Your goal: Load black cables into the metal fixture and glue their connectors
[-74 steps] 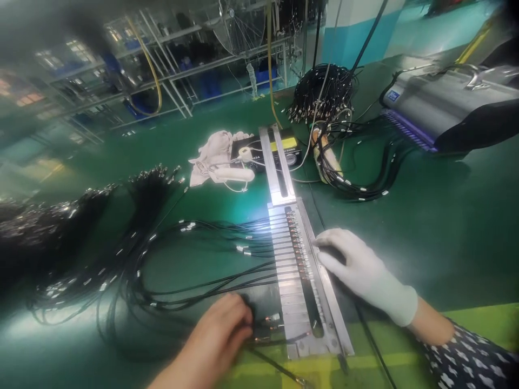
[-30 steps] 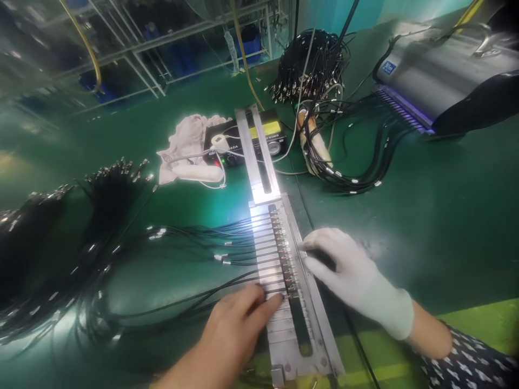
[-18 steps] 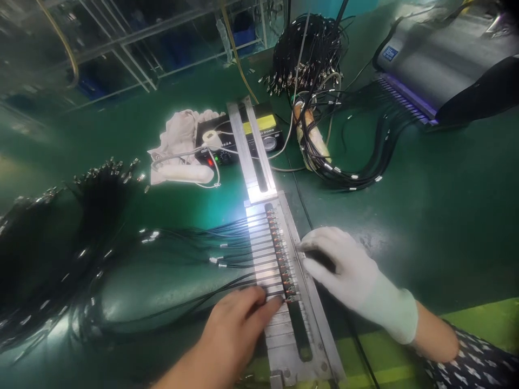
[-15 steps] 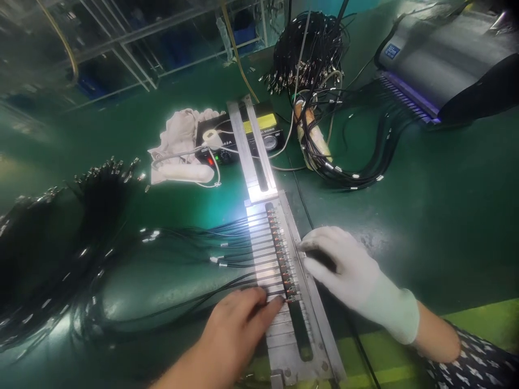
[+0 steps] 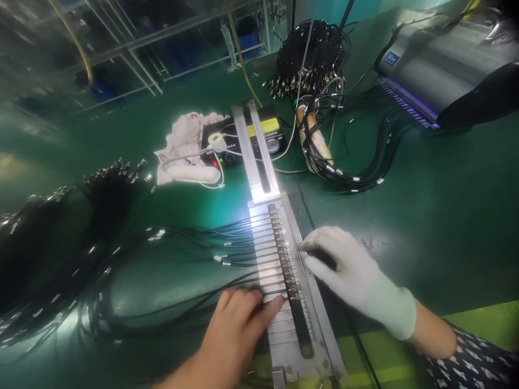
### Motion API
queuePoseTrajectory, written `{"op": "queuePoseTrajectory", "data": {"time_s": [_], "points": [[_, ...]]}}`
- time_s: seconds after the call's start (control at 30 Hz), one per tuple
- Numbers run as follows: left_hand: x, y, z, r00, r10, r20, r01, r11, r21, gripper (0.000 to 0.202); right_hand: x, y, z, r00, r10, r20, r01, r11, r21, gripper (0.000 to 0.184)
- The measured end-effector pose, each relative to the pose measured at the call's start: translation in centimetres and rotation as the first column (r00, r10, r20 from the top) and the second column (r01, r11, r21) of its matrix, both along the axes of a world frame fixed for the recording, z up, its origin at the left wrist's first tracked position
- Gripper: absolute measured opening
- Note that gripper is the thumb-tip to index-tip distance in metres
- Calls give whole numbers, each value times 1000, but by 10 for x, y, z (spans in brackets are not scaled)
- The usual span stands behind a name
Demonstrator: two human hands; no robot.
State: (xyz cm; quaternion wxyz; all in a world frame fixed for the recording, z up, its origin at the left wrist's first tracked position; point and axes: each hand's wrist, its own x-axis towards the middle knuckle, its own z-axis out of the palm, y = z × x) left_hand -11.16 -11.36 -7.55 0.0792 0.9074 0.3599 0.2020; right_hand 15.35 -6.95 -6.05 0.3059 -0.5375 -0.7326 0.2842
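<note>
A long slotted metal jig (image 5: 284, 335) lies along the green bench, with a row of small connectors (image 5: 284, 265) seated in its slots and thin black cables (image 5: 203, 259) running off to the left. My bare left hand (image 5: 239, 324) is at the jig's left edge, fingers pinched on a black cable end and pressing it toward a slot. My right hand (image 5: 348, 270), in a white glove, rests curled on the jig's right rail, and a dark thing shows under its fingers that I cannot make out.
A second metal rail (image 5: 255, 151) extends from the jig's far end over a black control box (image 5: 243, 143). A crumpled cloth (image 5: 182, 138) and white handheld tool (image 5: 190, 174) lie left of it. Cable bundles (image 5: 316, 59) sit behind and at left (image 5: 60, 227). A grey machine (image 5: 438, 70) stands far right.
My left hand moved from the loose cables at the jig's near end up to a slot beside the connector row. My right hand stayed on the rail.
</note>
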Motion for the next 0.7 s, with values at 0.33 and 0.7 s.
{"op": "queuePoseTrajectory", "data": {"time_s": [0.33,0.7], "points": [[-5,0,-2,998,50,32,-45,987,-155,45,0,1,-2,1000,5,16,-5,999,35,16],[-27,-22,62,999,-28,-46,-6,794,-608,17,3,-12,-1,999,37,5,-37,997,67,19]]}}
